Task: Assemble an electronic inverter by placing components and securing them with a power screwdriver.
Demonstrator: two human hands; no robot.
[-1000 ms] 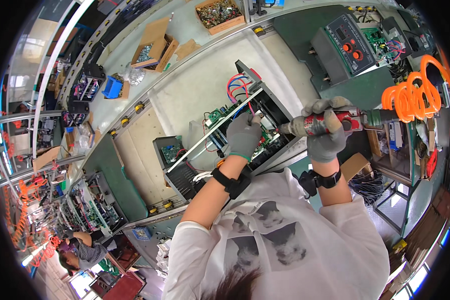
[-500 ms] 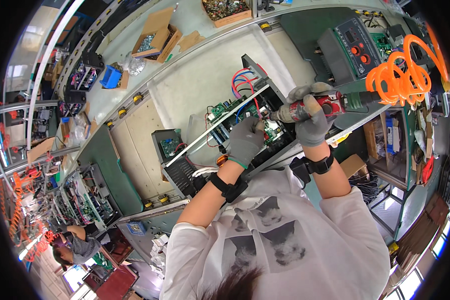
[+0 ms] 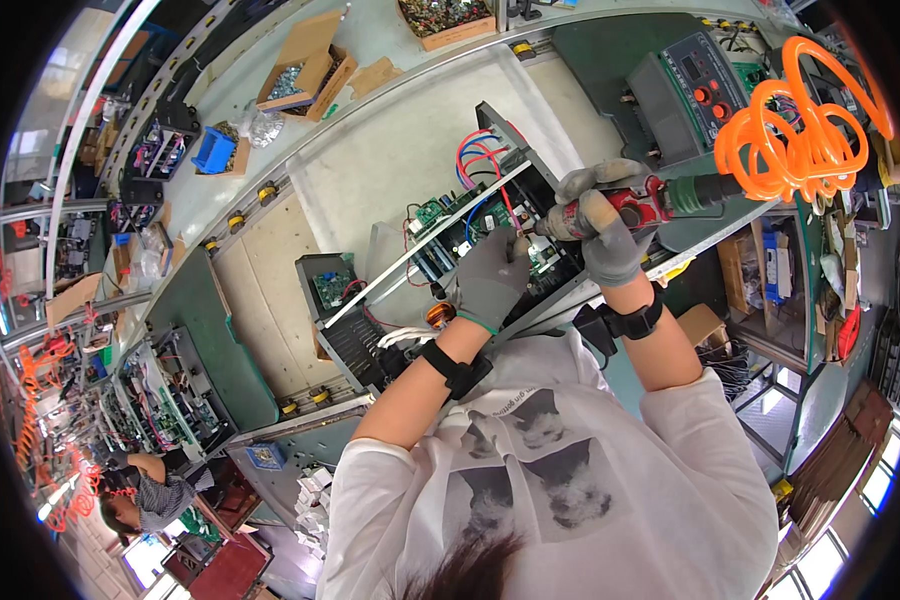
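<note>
One wide white mat (image 3: 410, 170) has the open unit (image 3: 435, 266) at its near side. An orange hose (image 3: 792, 182) coils behind the driver (image 3: 632, 208), whose tip (image 3: 540, 228) points into the unit. The right hand (image 3: 610, 245) is wrapped around this driver. The left hand (image 3: 492, 278) bends its fingers beside the tip; whether they pinch something, I cannot tell.
</note>
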